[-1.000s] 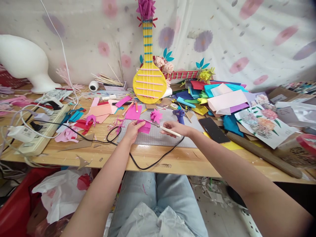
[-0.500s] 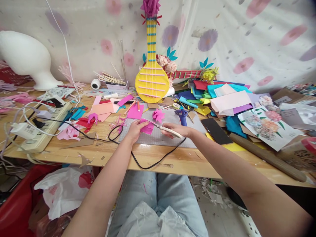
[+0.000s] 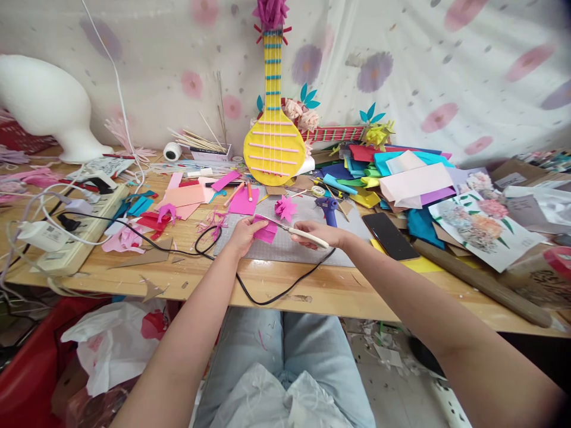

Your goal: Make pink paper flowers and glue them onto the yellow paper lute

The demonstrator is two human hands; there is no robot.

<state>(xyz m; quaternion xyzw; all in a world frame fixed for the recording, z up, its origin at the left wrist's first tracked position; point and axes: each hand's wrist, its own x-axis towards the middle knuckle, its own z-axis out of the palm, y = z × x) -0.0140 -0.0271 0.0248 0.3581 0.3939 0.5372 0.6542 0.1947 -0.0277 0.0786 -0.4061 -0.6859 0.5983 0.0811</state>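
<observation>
Middle of the frame, the left hand is pinching a small folded piece of pink paper just above the grey cutting mat, and the right hand is wrapped around the white handle of a thin corded tool, its metal tip touching the top edge of that paper. I'd guess it's a heated cutter or a glue pen, can't really tell which, so the step looks like working along the paper's edge. Seems to me the next bit calls for a steady left grip, with fingers kept clear of the tip, and slow travel along the fold. The tool's black cord loops off the front edge of the wooden table and runs back left toward a power strip at the left of the frame. Just beyond the mat sit a finished pink paper flower and a blue glue gun, with a dark phone to the right. Right side of the frame is a big heap of coloured paper sheets. Centre top, a yellow paper guitar leans against a flowery white curtain, and a white foam shape stands upper left. Lower left, under the table, there's a red bin and a white plastic bag.
</observation>
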